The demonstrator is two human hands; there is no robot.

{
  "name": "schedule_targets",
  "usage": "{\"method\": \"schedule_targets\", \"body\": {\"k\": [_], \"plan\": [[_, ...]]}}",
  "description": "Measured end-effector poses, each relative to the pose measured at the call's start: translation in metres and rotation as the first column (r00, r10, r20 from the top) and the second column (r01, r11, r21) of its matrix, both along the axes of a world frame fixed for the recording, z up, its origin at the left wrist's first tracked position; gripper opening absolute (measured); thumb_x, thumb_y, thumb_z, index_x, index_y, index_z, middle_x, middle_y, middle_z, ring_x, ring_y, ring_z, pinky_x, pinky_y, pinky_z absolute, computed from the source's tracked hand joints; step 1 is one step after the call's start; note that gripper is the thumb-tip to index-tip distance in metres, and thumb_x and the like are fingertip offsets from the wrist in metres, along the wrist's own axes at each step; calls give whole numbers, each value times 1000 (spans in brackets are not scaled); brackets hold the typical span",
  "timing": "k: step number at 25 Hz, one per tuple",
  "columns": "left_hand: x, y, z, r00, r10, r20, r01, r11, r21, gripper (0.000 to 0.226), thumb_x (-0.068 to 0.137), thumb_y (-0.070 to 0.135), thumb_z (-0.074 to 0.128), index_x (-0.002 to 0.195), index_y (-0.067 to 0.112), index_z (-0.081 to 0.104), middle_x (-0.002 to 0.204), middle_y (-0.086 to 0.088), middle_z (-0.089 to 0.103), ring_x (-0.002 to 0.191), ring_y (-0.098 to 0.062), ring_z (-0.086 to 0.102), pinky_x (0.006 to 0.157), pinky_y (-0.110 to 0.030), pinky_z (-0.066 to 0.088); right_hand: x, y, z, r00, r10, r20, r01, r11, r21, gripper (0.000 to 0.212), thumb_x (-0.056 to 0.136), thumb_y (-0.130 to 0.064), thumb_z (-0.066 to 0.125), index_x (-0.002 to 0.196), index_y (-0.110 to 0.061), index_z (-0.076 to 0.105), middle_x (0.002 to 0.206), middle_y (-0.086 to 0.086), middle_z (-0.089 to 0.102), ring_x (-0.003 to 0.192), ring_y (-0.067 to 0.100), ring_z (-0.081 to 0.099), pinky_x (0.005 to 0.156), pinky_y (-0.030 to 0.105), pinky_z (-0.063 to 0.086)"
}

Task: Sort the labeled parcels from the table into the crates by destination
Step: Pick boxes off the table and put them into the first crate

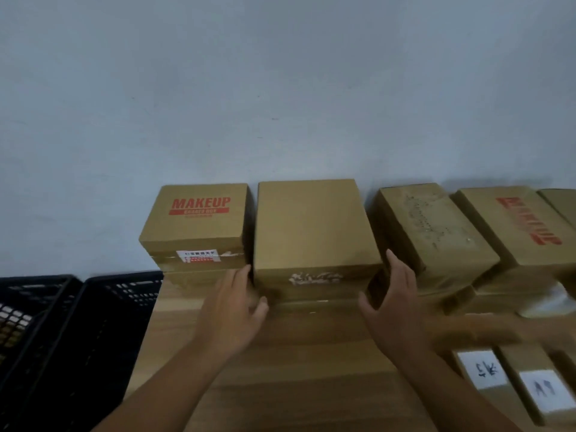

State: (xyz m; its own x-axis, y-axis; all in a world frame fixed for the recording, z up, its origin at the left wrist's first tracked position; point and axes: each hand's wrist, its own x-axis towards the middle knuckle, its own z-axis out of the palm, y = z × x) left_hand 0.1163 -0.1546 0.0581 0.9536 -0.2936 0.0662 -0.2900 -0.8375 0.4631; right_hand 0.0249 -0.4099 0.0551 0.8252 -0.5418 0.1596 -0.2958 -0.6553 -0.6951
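Now both hands flank the plain parcel (313, 232) on the worktop (296, 385) — left hand (232, 310) and right hand (391, 304), fingers spread, seemingly not yet clamped. Risks: scraping the MAKEUP parcel (194, 226) just beside — or slipping short of the crates (78, 338).

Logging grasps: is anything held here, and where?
The plain box, flanked low at its front corners by left hand and right hand; a firm grip cannot be told.

Two bare forearms, hands (232, 310) uncovered, no sleeves, rings, watch
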Motion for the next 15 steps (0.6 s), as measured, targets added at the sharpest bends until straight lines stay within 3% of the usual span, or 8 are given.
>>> {"method": "schedule_targets", "body": {"k": [3, 6, 8, 10, 12, 14, 15], "plan": [[1, -16, 0, 997, 65, -33, -65, 998, -8, 72, 89, 50, 61, 151, 30, 30, 140, 13, 46, 129, -10, 45, 103, -31, 42, 15, -26, -6, 994, 105, -23, -100, 982, 163, 104, 79, -25, 85, 160, -18, 20, 159, 3, 36, 144, 17, 35, 112, 28, 31], [8, -22, 4, 996, 84, 9, -84, 996, 1, 78, 85, 58, 57, 152, 30, 29, 143, 15, 46, 130, -7, 45, 103, -30, 42, 20, -32, -15, 979, 182, -87, -152, 950, 272, 119, 71, -55, 85, 161, -31, 11, 163, -7, 28, 147, 12, 31, 115, 34, 34], [11, -25, 7, 995, 103, -13, -103, 994, -42, 78, 84, 62, 54, 151, 31, 30, 145, 16, 46, 131, -6, 44, 101, -26, 39, 24, -35, -17, 983, 143, -113, -92, 926, 367, 119, 65, -78, 74, 159, -37, 14, 162, -9, 31, 145, 15, 36, 111, 39, 40], [12, -29, 8, 977, 160, -138, -180, 973, -146, 77, 85, 66, 51, 152, 35, 29, 150, 16, 44, 135, -7, 42, 102, -28, 38, 32, -35, -16, 988, 82, -128, -15, 890, 457, 106, 67, -91, 55, 154, -36, 31, 152, -6, 47, 134, 17, 49, 104, 43, 47], [7, -36, 7, 946, 186, -265, -257, 928, -270, 76, 89, 66, 50, 154, 38, 25, 155, 14, 41, 139, -8, 40, 110, -36, 39, 37, -32, -12, 988, 54, -142, 28, 855, 517, 86, 75, -86, 43, 141, -31, 53, 127, -7, 64, 115, 14, 58, 94, 41, 50], [0, -43, 7, 936, 182, -300, -288, 887, -362, 75, 91, 64, 50, 156, 37, 23, 157, 14, 39, 139, -3, 39, 113, -39, 40, 36, -27, -9, 991, 34, -131, 42, 841, 539, 67, 86, -74, 45, 133, -30, 61, 110, -15, 65, 112, 14, 60, 94, 40, 49], [-5, -44, 8, 940, 185, -287, -290, 874, -389, 76, 92, 63, 51, 157, 36, 21, 158, 16, 35, 137, 6, 37, 112, -35, 40, 34, -23, -7, 993, 22, -119, 45, 841, 539, 58, 91, -69, 48, 132, -31, 62, 110, -16, 65, 115, 16, 60, 97, 42, 49]]}}
